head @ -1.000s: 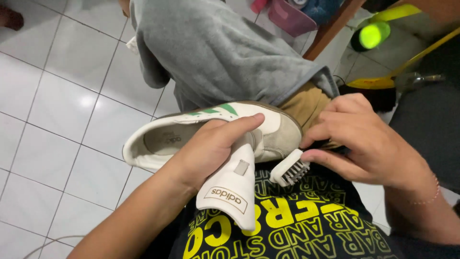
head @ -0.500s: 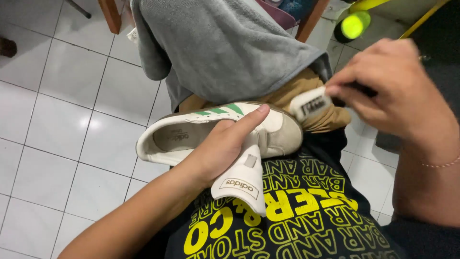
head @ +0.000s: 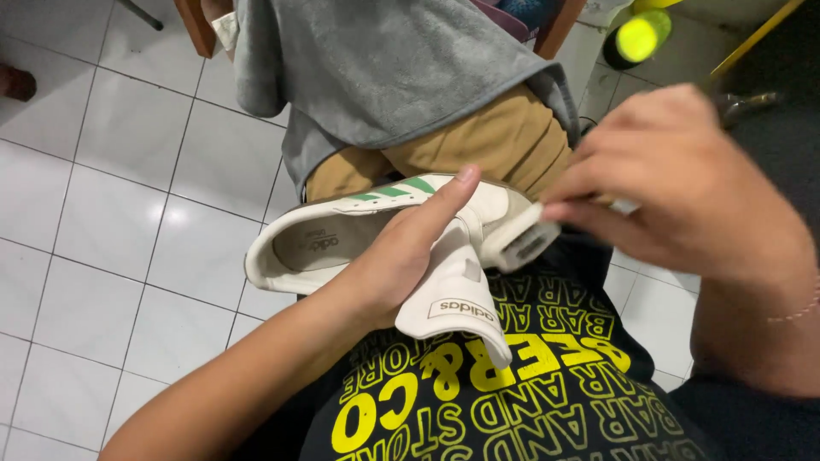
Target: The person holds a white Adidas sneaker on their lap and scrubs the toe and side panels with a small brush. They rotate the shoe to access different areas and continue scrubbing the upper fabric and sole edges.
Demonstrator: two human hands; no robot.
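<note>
Gripping a white shoe [head: 342, 235] with green stripes at centre frame, the left hand [head: 401, 256] wraps its fingers over the pulled-out tongue [head: 453, 299], which bears a small rectangular label near its lower end. The right hand [head: 683, 188], at right of frame, pinches a small white brush [head: 521, 242] against the shoe's toe. Half a second earlier the brush was lifted higher, above the toe. A grey towel [head: 384, 68] drapes over tan trousers [head: 478, 145] at upper centre.

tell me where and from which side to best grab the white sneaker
Probably the sneaker at its midfoot side wall, coming from the near side as the left hand does: the open collar lets fingers wrap the upper. The toe is taken up by the brush in the right hand.
</note>
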